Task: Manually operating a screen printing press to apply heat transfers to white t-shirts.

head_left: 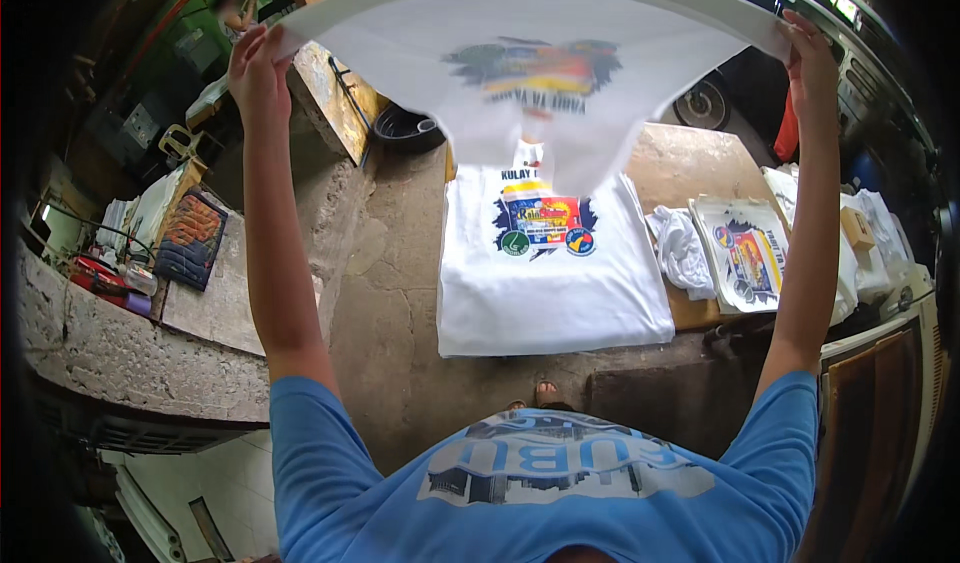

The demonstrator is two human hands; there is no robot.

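Note:
My left hand [260,58] and my right hand [805,43] grip a white printed T-shirt [650,43] by one edge, holding it up and stretched wide across the top of the view, its lower part hanging blurred toward the table. Below it lies a stack of white T-shirts [550,308] with a colourful printed design on top. To the stack's right are a crumpled white cloth [685,253] and a printed sheet or shirt [745,258] on the wooden table [690,148].
A concrete ledge [120,353] on the left bears a patterned mat [200,238] and clutter. A black tub [405,133], a leaning board [335,93] and a wheel [700,98] are beyond. A person [240,18] stands at back left. White bundles [870,248] sit at right.

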